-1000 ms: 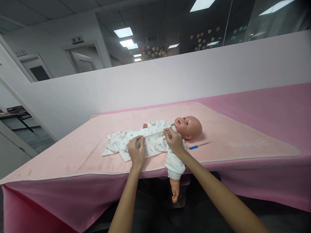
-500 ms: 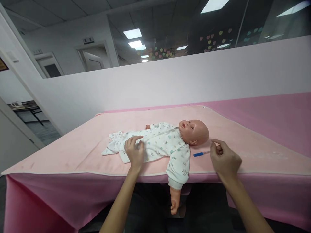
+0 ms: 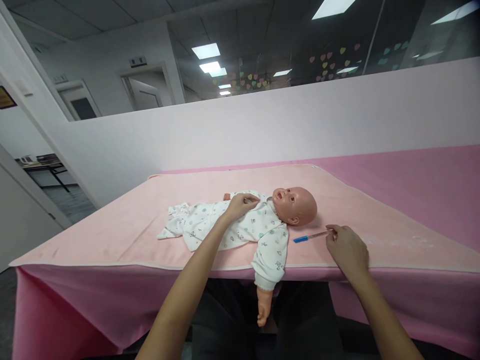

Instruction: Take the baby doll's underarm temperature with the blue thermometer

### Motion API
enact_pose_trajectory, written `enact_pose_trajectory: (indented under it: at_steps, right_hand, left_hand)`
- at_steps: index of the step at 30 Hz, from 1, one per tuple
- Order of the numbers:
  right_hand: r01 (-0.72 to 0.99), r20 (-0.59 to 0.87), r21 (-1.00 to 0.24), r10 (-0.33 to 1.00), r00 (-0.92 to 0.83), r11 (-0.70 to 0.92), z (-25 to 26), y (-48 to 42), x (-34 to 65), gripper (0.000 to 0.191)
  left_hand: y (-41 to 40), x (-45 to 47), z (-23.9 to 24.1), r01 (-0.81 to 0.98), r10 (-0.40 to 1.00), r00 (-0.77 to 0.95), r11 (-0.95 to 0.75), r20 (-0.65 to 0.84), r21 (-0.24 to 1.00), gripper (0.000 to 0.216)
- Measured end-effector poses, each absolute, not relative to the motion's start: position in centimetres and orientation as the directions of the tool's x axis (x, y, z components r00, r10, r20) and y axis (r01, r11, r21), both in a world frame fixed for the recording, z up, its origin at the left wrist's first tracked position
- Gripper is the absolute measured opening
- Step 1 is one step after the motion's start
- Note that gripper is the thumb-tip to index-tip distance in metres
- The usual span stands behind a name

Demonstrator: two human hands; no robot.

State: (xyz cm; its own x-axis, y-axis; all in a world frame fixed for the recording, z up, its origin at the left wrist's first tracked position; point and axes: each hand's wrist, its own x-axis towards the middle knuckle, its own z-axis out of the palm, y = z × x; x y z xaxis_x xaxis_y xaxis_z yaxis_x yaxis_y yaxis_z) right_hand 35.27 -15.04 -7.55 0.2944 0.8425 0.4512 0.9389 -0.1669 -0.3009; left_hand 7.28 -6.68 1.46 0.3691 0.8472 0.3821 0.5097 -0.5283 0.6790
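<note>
A baby doll (image 3: pixel 296 206) lies on its back, head to the right, in a white patterned sleepsuit (image 3: pixel 258 222). Its near arm (image 3: pixel 264 302) hangs over the table's front edge. My left hand (image 3: pixel 242 205) is at the doll's chest, thumb and fingers closed together on the front of the sleepsuit close to the collar. Beside the doll's head, a thin pen-like stick with a blue end (image 3: pixel 300 239) lies slanted just above or on the blanket; I cannot tell which. My right hand (image 3: pixel 348 250) pinches its clear far end between thumb and fingers.
A peach blanket (image 3: pixel 382 220) with a pale edge covers the table, over a pink cloth (image 3: pixel 112 295) that drapes down the front. Behind stands a white half wall (image 3: pixel 240 132) with glass above. A door (image 3: pixel 26 200) is at the left.
My left hand has moved right and up from over the doll's belly to its chest and closed there. The right hand has lowered slightly around the stick's end; the stick has shifted slightly left.
</note>
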Motion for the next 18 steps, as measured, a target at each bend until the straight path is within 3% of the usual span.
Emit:
enact_pose_trajectory:
  at_steps: [8,14,18]
  right_hand:
    - [0.95,0.483,-0.263,0.83,0.28,-0.167,-7.6,-14.9,35.3,0.029]
    - [0.912,0.446,-0.402,0.852,0.275,-0.084,-8.5,-14.5,36.6,0.026]
    - [0.878,0.416,-0.473,0.862,0.291,-0.069,-9.1,-14.2,37.0,0.027]
  left_hand:
    - [-6.0,7.0,0.7,0.545,0.89,0.358,-0.444,0.282,0.711,0.03]
    - [-6.7,7.2,1.2,0.542,0.892,0.399,-0.417,0.213,0.729,0.036]
    - [-7.7,7.4,1.5,0.582,0.878,0.414,-0.457,0.239,0.673,0.042]
